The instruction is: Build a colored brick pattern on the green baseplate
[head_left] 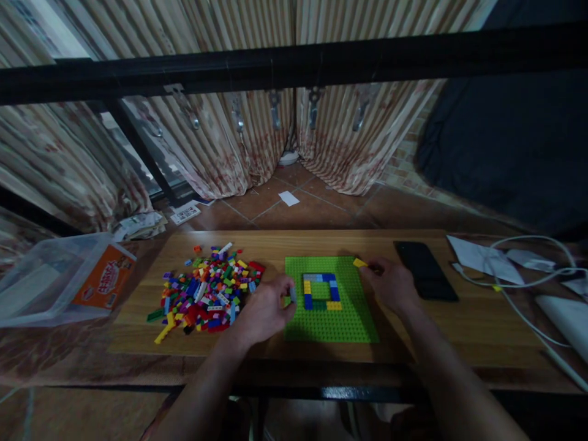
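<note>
A green baseplate [353, 324] lies on the wooden board, carrying a square ring of blue, yellow, grey and green bricks [334, 288]. My left hand [269, 309] is closed at the plate's left edge, with a greyish-blue brick [293, 294] between thumb and fingers. At the plate's upper right corner, my right hand [390, 283] pinches a yellow brick [359, 263]. Both hands are apart from the ring. Left of my left hand spreads a heap of loose coloured bricks [206, 288].
A black phone [426, 269] lies right of my right hand. Farther right are white papers [478, 260] and a looping white cable [528, 242]. On the left stands a clear plastic box [50, 269] with an orange label. Behind the board are tiled floor and striped curtains [257, 141].
</note>
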The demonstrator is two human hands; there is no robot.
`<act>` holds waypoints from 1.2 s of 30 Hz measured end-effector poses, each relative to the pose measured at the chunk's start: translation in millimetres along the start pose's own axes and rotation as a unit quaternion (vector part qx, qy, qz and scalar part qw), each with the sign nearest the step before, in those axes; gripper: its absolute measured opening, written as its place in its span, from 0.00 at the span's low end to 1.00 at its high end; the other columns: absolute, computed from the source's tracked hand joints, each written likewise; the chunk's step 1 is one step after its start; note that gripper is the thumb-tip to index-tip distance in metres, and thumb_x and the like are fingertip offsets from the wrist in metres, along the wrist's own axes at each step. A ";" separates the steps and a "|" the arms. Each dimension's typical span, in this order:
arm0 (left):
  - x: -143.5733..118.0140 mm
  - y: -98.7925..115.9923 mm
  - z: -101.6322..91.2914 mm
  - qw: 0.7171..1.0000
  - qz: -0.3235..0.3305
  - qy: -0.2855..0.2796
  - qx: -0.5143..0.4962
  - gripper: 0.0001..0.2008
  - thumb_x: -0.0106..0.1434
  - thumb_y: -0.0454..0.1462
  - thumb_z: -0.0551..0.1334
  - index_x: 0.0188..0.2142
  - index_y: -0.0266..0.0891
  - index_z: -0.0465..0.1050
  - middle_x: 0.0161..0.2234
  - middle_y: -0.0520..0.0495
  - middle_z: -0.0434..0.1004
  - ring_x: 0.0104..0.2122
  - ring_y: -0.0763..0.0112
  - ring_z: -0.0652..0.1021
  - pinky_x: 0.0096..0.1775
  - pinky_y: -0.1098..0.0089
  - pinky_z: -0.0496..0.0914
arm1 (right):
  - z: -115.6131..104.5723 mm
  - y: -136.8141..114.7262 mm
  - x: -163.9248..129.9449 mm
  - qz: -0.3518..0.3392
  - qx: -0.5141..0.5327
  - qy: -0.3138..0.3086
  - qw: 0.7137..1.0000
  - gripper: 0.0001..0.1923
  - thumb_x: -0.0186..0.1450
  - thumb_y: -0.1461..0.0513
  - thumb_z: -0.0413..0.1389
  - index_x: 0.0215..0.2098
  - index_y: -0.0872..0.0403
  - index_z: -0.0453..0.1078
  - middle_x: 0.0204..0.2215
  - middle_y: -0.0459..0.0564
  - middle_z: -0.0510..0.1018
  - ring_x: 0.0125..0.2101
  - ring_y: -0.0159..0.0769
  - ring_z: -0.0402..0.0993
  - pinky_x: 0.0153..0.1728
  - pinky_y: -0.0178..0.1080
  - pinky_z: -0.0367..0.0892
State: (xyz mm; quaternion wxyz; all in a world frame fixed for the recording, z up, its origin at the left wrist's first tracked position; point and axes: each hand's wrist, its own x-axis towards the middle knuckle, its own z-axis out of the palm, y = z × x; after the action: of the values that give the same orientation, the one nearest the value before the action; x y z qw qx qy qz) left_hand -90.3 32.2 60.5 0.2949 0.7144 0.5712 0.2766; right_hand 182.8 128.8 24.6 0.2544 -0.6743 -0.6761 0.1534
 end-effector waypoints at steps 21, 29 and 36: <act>23.9 7.9 49.6 0.983 0.093 0.005 0.158 0.18 0.61 0.33 0.59 0.51 0.44 0.69 0.45 0.46 0.72 0.46 0.63 0.72 0.51 0.59 0.68 | 1.6 -1.6 -4.7 -0.038 -0.035 -0.075 0.996 0.10 0.62 0.57 0.54 0.35 0.52 0.76 0.31 0.50 0.81 0.31 0.40 0.76 0.33 0.39 0.64; 26.4 11.3 50.2 0.980 0.109 -0.011 0.166 0.18 0.61 0.31 0.57 0.51 0.45 0.70 0.45 0.48 0.75 0.46 0.63 0.71 0.52 0.57 0.66 | 2.8 -5.1 -7.4 -0.044 -0.013 -0.058 0.997 0.09 0.62 0.57 0.55 0.33 0.51 0.75 0.27 0.48 0.80 0.28 0.38 0.75 0.31 0.37 0.63; 26.4 10.0 51.7 0.983 0.102 -0.012 0.154 0.19 0.64 0.30 0.53 0.53 0.44 0.69 0.45 0.47 0.76 0.47 0.63 0.71 0.53 0.57 0.64 | 3.6 -4.4 -7.5 -0.045 0.010 -0.050 0.998 0.09 0.61 0.57 0.55 0.33 0.51 0.76 0.28 0.48 0.81 0.28 0.37 0.75 0.31 0.37 0.64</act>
State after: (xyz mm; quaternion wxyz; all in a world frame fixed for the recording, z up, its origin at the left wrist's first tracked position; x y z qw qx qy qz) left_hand -40.8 50.8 34.6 0.1580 0.8090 0.5276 0.2053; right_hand 176.8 121.6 23.1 0.2332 -0.6318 -0.7164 0.1822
